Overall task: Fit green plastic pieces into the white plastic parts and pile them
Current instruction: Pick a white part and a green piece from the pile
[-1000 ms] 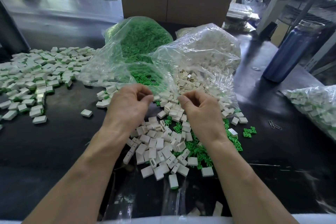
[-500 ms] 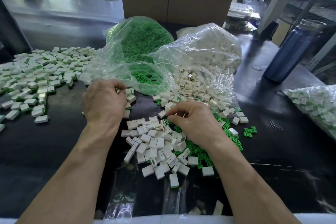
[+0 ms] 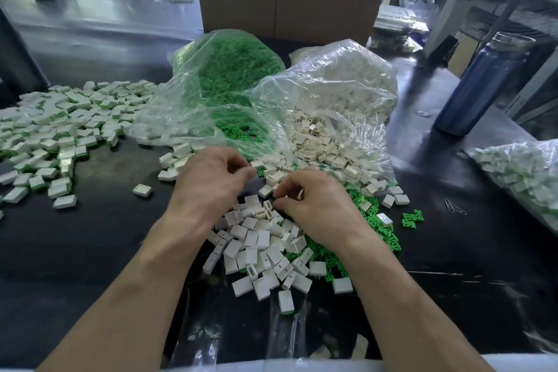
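Observation:
Loose white parts [image 3: 256, 238] lie heaped on the black table in front of me, and green pieces [image 3: 377, 238] are spread under and to the right of them. My left hand [image 3: 211, 181] hovers at the heap's far left edge with its fingers curled and blurred. A green piece [image 3: 260, 173] sits just off its fingertips, and whether they hold anything is unclear. My right hand [image 3: 317, 205] is curled over the heap and pinches a white part between thumb and fingers. Fitted white-and-green parts [image 3: 60, 130] are piled at the left.
An open bag of green pieces [image 3: 229, 69] and an open bag of white parts [image 3: 332, 93] lie behind my hands. A blue bottle [image 3: 480, 84] stands at the right, above a bag of fitted parts [image 3: 519, 166] and paper clips [image 3: 454, 208]. A cardboard box [image 3: 287, 9] stands behind.
My left hand went left toward the fitted parts, then came back to the centre beside my right hand. My right hand moved down onto the heap of white parts.

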Demonstrator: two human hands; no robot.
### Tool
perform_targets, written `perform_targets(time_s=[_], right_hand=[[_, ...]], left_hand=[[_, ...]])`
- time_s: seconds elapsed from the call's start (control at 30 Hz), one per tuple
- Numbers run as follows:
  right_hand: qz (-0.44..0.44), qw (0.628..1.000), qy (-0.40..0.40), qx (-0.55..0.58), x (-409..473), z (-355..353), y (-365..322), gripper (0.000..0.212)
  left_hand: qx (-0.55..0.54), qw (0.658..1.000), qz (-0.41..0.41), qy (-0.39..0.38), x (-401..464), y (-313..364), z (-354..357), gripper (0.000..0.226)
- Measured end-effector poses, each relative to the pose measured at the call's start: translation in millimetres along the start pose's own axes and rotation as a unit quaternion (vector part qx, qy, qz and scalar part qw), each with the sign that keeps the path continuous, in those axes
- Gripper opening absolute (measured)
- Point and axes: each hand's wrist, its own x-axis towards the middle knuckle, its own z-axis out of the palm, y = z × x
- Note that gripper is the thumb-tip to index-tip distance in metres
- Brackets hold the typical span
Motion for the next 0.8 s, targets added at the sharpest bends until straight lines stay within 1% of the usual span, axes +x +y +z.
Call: perform_targets(time_s=[0.1,0.17,0.23,0.37,0.47,0.6,0.67,0.8], right_hand=[[0.02,0.997,0.011,0.068,1.3,-1.2,1.7,0.011],[0.019,0.996,0.036,0.078,1.9,-0.9,2.9,0.011],[0.013,0.993,0.062,0.095,2.6,0.0,3.5,0.011],[0.012,0.985,0.099,0.144,3.5,1.4,5.3,0.01],[0.025,0.976,0.102,0.189,3.8,1.2,4.8,0.008],[0.032,0.967,0.104,0.23,3.7,-0.3,3.4,0.009],[0.031,0.964,0.103,0.242,3.1,-1.6,1.3,0.008],[0.038,0.965,0.089,0.244,2.1,-2.5,-2.3,0.01]], left_hand=[[0.014,0.997,-0.006,-0.073,-4.1,4.4,7.6,0.016],[0.045,0.994,-0.008,-0.096,-6.3,8.6,10.5,0.02],[0.072,0.993,-0.007,-0.094,-7.7,11.6,11.5,0.022],[0.08,0.993,-0.006,-0.089,-7.7,12.5,11.5,0.014],[0.037,0.996,-0.011,-0.085,-8.1,11.2,12.3,0.014],[-0.063,0.994,0.007,-0.086,-9.7,12.2,9.6,0.009],[-0.119,0.988,0.019,-0.091,-11.3,13.9,7.3,0.007],[-0.216,0.971,0.019,-0.098,-12.7,17.2,5.0,0.014]])
